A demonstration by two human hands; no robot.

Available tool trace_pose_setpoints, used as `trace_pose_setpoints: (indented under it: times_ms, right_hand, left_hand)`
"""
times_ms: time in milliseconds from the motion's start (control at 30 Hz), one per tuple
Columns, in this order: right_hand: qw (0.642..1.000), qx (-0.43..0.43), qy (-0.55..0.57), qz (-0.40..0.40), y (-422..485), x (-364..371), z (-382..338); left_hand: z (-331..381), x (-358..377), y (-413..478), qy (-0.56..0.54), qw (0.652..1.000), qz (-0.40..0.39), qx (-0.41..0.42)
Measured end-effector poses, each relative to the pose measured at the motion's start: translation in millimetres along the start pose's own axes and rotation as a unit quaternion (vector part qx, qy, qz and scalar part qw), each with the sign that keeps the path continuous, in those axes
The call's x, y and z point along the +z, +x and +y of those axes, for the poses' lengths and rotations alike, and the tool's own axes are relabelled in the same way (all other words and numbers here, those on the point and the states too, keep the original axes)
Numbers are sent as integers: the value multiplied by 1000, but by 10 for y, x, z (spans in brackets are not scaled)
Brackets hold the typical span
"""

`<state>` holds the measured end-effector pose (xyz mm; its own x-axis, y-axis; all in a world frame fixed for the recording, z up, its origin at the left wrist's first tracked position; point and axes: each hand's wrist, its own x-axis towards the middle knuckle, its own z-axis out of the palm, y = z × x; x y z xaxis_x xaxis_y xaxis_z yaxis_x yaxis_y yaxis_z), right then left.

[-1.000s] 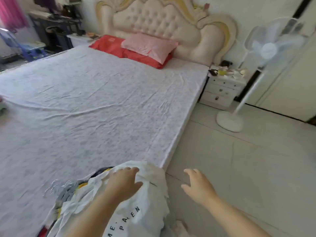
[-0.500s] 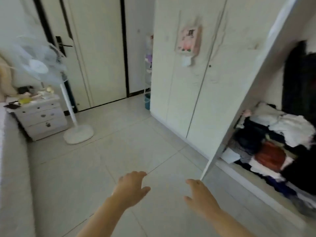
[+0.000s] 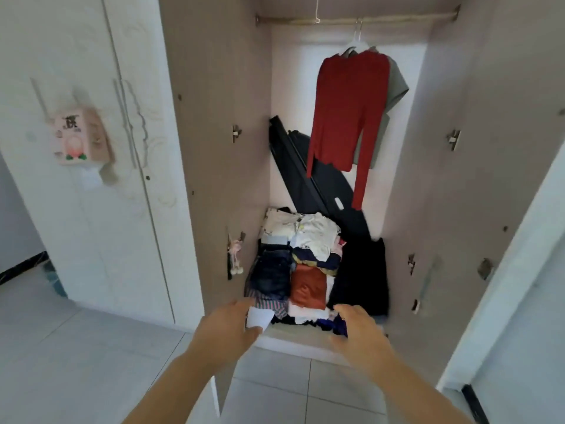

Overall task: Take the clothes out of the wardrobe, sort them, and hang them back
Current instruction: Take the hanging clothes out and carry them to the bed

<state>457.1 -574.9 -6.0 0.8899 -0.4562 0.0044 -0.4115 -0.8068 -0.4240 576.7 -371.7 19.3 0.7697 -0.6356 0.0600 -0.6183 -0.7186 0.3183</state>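
Both the left hand point(image 3: 227, 327) and the right hand point(image 3: 357, 328) reach out wide and empty toward the big clothes pile point(image 3: 301, 267) waiting low inside the wardrobe point(image 3: 220, 117), so lots is left.

Only one large dark character, too blurred to read surely, stands on the pink box point(image 3: 80, 136) up left of the left hand point(image 3: 227, 327).

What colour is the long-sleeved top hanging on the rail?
Red: the long-sleeved top, seen clearly in the head view.
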Motion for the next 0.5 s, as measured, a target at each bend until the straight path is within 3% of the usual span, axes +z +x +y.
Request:
trace_pose_setpoints:
  times_ms: [500]
  right_hand:
    - [976, -21, -23, 216, 2613, -1591, 24]
  left_hand:
    - [574, -997, 3294, -58, 977, 115, 171]
